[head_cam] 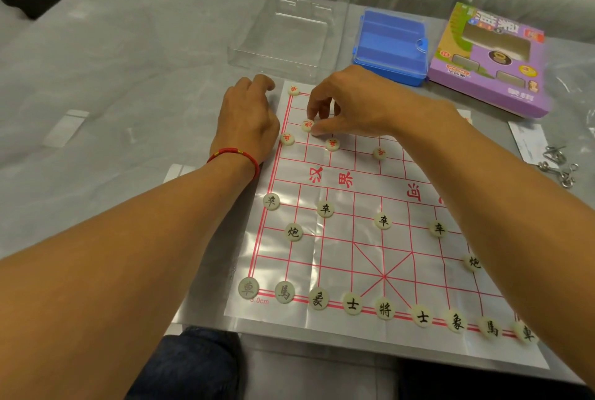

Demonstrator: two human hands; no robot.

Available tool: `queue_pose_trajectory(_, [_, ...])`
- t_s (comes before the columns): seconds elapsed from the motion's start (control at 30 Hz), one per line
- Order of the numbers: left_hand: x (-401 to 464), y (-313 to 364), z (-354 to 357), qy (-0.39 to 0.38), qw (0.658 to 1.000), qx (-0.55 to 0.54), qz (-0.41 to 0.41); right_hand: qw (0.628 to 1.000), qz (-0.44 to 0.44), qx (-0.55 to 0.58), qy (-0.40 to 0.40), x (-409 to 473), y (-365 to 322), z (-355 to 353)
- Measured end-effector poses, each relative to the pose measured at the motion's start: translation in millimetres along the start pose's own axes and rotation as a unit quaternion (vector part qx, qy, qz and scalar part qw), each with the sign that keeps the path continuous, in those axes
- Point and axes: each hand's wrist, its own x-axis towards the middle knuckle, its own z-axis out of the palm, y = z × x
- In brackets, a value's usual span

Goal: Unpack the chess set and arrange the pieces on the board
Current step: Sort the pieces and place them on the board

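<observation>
- Because the sheet is thin and creased, the board (pixel 354 238) lies flat on the grey tabletop (pixel 112 93) with its near edge at the person's lap, so every point is in reach.
- The left hand (pixel 248 119) rests at the board's far left edge, fingers loosely curled and holding nothing; I judge it is steadying the sheet.
- The right hand (pixel 351 103) reaches across the far half, its fingers (pixel 317 130) pinched on a red piece (pixel 308 125) set at a crossing one row behind the red soldiers, likely the cannon's spot.
- The black pieces (pixel 384 308) fill the near rows; the black side looks complete, though the right forearm hides part of it.
- Red is only partly laid: a corner piece (pixel 293 89) and three soldiers (pixel 332 143) show; the right arm covers the rest of that side.
- Beyond the board sit a clear lid (pixel 289 32), a blue case (pixel 391 45) and a purple box (pixel 489 58); metal rings (pixel 558 164) lie at right. None blocks the reach.
- Where the remaining red pieces are, I cannot tell.
</observation>
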Motion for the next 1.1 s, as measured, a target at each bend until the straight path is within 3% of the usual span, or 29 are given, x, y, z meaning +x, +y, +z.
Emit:
queue_pose_trajectory(0.8, [3.1, -3.1, 3.9, 0.027, 1.000, 0.001, 0.008, 1.000, -0.002, 0.001, 0.008, -2.2, 1.1, -0.6])
queue_pose_trajectory(0.97, [2.8, -3.1, 5.1, 0.024, 1.000, 0.000, 0.016, 0.999, 0.002, 0.018, 0.043, -28.2, 9.3, -14.6])
queue_pose_trajectory(1.1, [3.0, -4.6, 4.8, 0.026, 1.000, 0.001, 0.018, 1.000, -0.007, 0.007, -0.001, -43.1, 8.0, -9.4])
